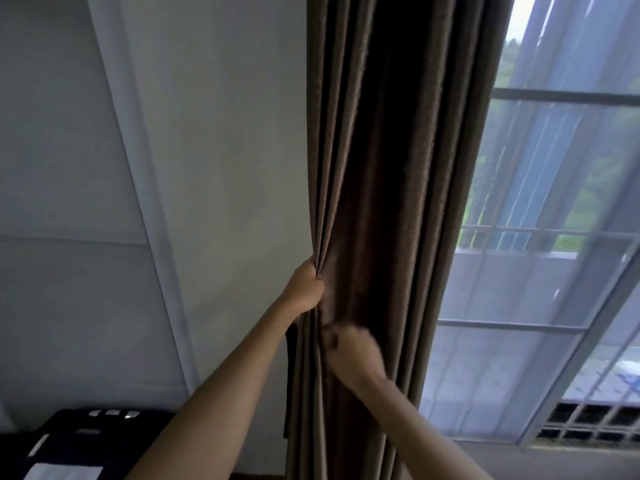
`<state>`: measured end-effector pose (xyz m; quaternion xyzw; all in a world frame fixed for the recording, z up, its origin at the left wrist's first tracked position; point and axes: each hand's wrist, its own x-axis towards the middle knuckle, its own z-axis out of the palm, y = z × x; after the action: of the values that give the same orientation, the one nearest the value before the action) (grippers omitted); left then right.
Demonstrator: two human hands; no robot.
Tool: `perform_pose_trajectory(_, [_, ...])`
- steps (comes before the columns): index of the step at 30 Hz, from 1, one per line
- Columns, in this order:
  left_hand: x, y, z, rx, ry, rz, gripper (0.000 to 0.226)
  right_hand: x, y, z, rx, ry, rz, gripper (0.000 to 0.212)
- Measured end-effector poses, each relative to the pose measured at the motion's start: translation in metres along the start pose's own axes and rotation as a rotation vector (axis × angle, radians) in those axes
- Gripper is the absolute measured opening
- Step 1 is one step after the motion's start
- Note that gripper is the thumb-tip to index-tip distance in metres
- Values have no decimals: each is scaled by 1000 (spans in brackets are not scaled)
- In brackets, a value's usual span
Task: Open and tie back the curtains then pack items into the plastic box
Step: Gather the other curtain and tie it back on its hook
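Observation:
A dark brown curtain (388, 168) hangs bunched into tight vertical folds between the white wall and the window. My left hand (306, 289) grips the curtain's left edge, fingers curled into the folds. Just below and to the right, my right hand (349, 351) is blurred against the front of the fabric with its fingers curled; whether it holds a fold or a tie I cannot tell. No plastic box is in view.
A white wall (225, 168) stands left of the curtain. A sheer net curtain (540, 289) covers the window (568, 95) on the right. A dark object with white patches (76, 441) sits at the bottom left.

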<state>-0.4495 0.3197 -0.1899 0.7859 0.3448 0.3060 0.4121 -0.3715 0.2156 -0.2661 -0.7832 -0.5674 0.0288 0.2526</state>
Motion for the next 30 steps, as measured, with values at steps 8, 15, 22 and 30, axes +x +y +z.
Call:
perform_pose_trajectory(8, [7,-6,9,-53,30,19,46,62,-25,-177,270,1048,-139,52])
perform_pose_trajectory(15, [9,-5,16,-106,48,46,47,93,2,-133,353,664,-93,63])
perform_pose_trajectory(22, [22,-10,15,-88,106,27,52,67,45,-25,166,178,11,78])
perform_pose_trajectory(30, [26,-1,27,-98,145,-39,55,45,74,30,8,-85,62,88])
